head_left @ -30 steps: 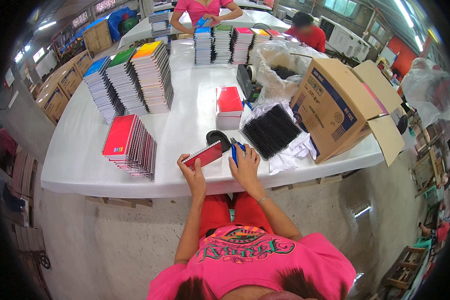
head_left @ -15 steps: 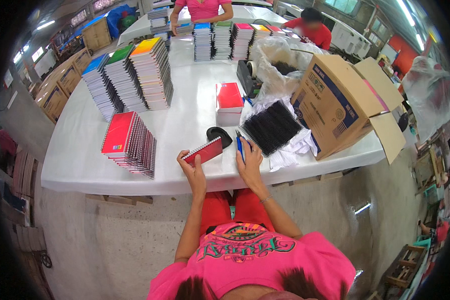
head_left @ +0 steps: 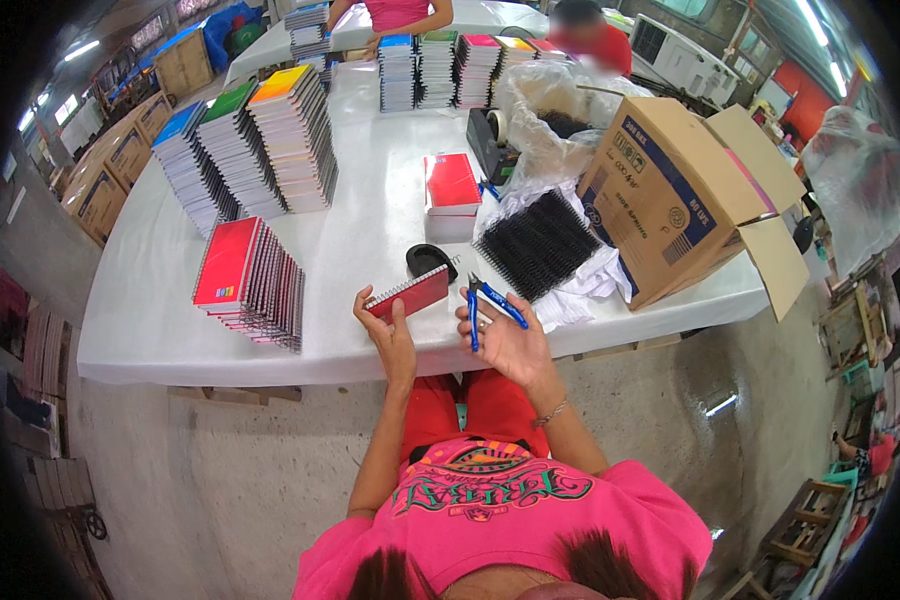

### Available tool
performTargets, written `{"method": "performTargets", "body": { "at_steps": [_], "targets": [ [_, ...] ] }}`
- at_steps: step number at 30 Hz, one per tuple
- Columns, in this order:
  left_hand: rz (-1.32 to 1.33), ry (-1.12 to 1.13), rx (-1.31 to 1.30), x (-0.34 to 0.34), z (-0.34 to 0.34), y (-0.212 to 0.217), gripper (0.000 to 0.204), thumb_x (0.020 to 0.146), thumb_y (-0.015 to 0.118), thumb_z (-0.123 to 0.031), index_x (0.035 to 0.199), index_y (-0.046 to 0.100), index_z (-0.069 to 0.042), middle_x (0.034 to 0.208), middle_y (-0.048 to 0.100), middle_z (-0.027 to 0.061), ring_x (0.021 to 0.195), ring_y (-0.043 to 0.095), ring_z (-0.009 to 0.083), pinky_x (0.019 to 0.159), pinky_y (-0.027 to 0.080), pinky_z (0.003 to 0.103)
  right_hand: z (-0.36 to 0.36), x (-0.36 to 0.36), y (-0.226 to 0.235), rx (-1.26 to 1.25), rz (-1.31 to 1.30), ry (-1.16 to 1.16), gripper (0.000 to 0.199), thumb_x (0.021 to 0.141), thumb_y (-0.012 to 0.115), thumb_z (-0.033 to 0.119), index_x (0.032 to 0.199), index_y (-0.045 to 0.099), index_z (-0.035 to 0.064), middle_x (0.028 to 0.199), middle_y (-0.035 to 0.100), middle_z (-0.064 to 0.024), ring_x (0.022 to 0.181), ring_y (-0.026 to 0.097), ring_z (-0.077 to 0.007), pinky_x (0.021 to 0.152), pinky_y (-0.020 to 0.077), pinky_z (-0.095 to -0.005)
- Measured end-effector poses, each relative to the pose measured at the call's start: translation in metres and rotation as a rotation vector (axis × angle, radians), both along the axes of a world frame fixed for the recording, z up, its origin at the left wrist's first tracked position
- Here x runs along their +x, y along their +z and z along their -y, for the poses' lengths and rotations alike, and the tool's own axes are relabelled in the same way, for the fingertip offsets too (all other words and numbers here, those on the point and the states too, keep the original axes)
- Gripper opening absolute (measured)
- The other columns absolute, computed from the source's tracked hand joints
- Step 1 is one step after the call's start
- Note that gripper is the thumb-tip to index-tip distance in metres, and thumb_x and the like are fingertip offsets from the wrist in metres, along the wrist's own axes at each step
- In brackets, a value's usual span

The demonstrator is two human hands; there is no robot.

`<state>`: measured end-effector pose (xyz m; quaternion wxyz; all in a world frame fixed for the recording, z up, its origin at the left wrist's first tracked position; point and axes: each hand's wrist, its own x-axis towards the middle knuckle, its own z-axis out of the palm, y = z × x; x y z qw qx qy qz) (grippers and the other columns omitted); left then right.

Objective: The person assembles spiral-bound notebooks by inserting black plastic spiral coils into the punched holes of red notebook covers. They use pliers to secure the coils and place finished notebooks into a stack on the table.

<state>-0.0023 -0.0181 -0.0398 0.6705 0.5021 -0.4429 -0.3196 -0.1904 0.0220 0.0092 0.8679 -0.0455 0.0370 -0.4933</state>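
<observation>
My left hand [head_left: 390,325] grips a small red notebook [head_left: 418,294] by its near end, tilted up over the table's front edge. A wire coil runs along the notebook's upper edge, its loose end sticking out at the right. In my right hand [head_left: 518,345] lie blue-handled cutting pliers [head_left: 483,303], palm turned up, handles spread and jaws pointing away from me. Just behind the notebook sits a black round holder [head_left: 430,260]. Beyond it is a stack of red-covered books [head_left: 452,185] without visible coils. Black spiral coils [head_left: 538,243] lie heaped right of the pliers.
On the white table [head_left: 370,205], a pile of red spiral notebooks [head_left: 235,265] stands left, with taller stacks [head_left: 295,130] behind. A cardboard box [head_left: 660,200], a plastic bag [head_left: 545,95] and a tape dispenser [head_left: 492,145] occupy the right. Two people are across the table.
My right hand has turned palm up and the pliers' handles have spread apart. The notebook stays in my left hand, nearly in place. The view has shifted slightly.
</observation>
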Motion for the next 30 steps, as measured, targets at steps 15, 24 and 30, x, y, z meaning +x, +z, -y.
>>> {"method": "performTargets", "body": {
  "at_steps": [15,24,30],
  "targets": [
    [0.0,-0.021,0.042,0.019,0.001,0.003,0.023,0.102,0.055,-0.024,0.11,0.058,-0.002,0.109,0.057,0.0075,0.103,0.051,0.0177,0.095,0.039,0.032,-0.013,0.016,-0.005,-0.11,-0.161,0.104,0.053,0.104,0.043,0.046,0.151,0.037,0.0222,0.11,0.057,-0.0104,0.089,0.053,-0.0234,0.081,0.0449,-0.0404],
    [0.033,-0.076,0.001,0.03,-0.001,0.005,0.017,0.099,0.06,-0.015,0.112,0.06,-0.004,0.109,0.058,0.0034,0.099,0.053,0.0125,0.089,0.043,0.028,-0.013,0.01,-0.009,-0.137,-0.224,0.08,0.054,0.102,0.046,0.045,0.15,0.037,0.0222,0.109,0.057,-0.0093,0.091,0.055,-0.0235,0.083,0.0452,-0.0412],
    [0.009,-0.104,-0.021,0.034,-0.002,0.01,0.017,0.096,0.064,-0.015,0.11,0.064,-0.006,0.113,0.063,0.0054,0.108,0.056,0.0169,0.095,0.042,0.034,-0.012,0.009,-0.011,-0.097,-0.235,0.075,0.053,0.102,0.047,0.044,0.149,0.038,0.0208,0.109,0.057,-0.01,0.09,0.055,-0.024,0.084,0.0461,-0.0422]
  ]
}}
